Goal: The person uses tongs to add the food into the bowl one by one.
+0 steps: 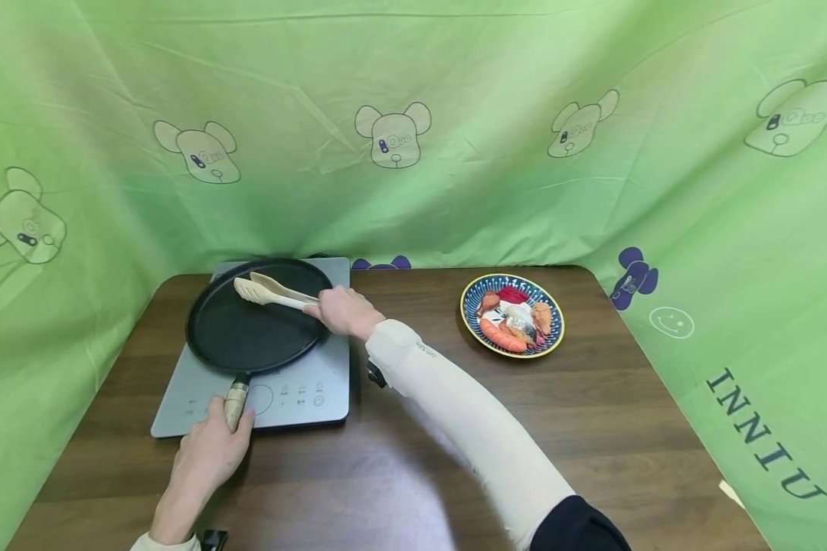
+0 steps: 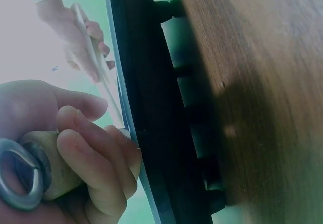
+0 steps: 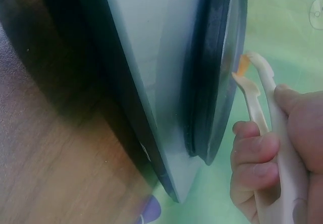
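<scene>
A round black flat pan (image 1: 255, 325) sits on a grey induction cooktop (image 1: 317, 417). My left hand (image 1: 210, 444) grips its beige handle (image 1: 234, 405), and a metal ring (image 2: 35, 183) shows at the handle's end in the left wrist view. My right hand (image 1: 344, 310) holds pale cream tongs (image 1: 276, 295) over the far part of the pan, their tips slightly apart. In the right wrist view the fingers curl round the tongs' arms, and a small orange piece (image 3: 243, 65) shows by the tips; what it is I cannot tell.
On the right of the wooden table (image 1: 593, 459) stands a blue patterned plate (image 1: 470, 325) with several foods, among them a pinkish sausage (image 1: 501, 337) and something red (image 1: 512, 295). A green printed curtain (image 1: 455, 207) hangs behind and along both sides.
</scene>
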`<action>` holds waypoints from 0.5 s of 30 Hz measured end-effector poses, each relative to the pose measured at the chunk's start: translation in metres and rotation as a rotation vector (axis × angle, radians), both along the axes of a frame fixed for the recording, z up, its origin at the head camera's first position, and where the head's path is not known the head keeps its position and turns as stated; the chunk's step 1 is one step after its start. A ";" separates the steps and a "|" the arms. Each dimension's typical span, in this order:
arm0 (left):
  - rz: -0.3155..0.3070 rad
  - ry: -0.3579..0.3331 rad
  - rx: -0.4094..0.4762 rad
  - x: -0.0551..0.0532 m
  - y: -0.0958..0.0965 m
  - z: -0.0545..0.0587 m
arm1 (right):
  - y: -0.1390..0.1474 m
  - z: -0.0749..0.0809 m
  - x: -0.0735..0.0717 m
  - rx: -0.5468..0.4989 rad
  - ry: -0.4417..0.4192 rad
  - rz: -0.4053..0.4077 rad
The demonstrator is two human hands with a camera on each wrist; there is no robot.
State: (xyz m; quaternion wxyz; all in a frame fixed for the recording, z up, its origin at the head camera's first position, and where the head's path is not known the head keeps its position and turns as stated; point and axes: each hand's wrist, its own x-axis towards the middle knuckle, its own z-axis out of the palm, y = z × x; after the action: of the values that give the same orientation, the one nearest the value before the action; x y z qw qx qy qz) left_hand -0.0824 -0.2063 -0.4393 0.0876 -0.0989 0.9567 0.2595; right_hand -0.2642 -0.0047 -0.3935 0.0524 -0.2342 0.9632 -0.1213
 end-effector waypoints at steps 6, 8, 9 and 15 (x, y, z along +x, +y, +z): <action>-0.005 0.007 0.001 0.000 0.000 0.001 | -0.003 -0.001 0.000 -0.010 -0.013 -0.018; -0.005 0.009 0.000 0.000 0.000 0.001 | -0.005 -0.001 -0.001 -0.012 -0.007 -0.019; -0.005 0.010 0.000 0.000 0.000 0.001 | -0.006 0.000 -0.002 -0.013 -0.004 -0.020; -0.005 0.003 0.001 0.000 0.000 0.001 | -0.011 0.001 -0.005 0.000 0.005 -0.024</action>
State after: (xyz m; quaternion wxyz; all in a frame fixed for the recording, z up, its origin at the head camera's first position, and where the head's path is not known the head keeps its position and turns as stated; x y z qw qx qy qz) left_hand -0.0822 -0.2067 -0.4385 0.0869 -0.0958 0.9570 0.2598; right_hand -0.2689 -0.0159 -0.3924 0.0488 -0.2230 0.9660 -0.1213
